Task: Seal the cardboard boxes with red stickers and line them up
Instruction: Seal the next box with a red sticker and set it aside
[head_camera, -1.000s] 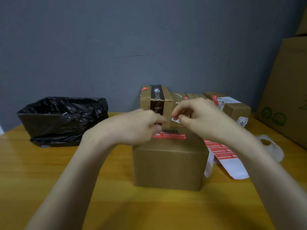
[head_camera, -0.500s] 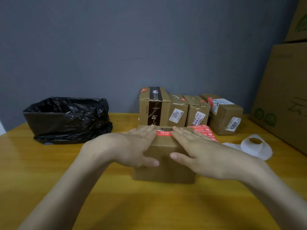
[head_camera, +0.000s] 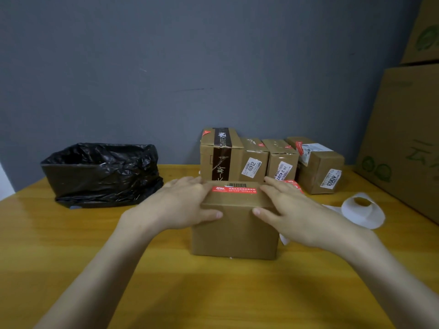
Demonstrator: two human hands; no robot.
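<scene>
Centre: closed cardboard box [head_camera: 234,231] on table, contents hidden; red sticker [head_camera: 234,190] lies flat across its top near the far edge, w/ a barcode just behind it.
Left hand [head_camera: 183,205] flat on the box top's left side, fingers straight, thumb over the front face; right hand [head_camera: 297,210] same on the right side, thumb over the front edge; both press down, nothing pinched.
Behind, a row of four closed boxes by the wall: tall box [head_camera: 221,155] w/ dark tape strip and pale characters, red sticker at a corner; next box [head_camera: 253,162] w/ white label "4012"; third box [head_camera: 281,160], label reads approx. "2 4207"; fourth box [head_camera: 318,165], angled, label "4003".
Left: bin [head_camera: 102,174] lined w/ black plastic bag; inside not visible.
Red sticker sheet [head_camera: 294,185] partly hidden behind right hand; white backing roll [head_camera: 363,210] at right.
Surface: yellow wooden table [head_camera: 71,245]; grey wall [head_camera: 166,67]; large cartons [head_camera: 403,138] w/ green print stacked at right.
</scene>
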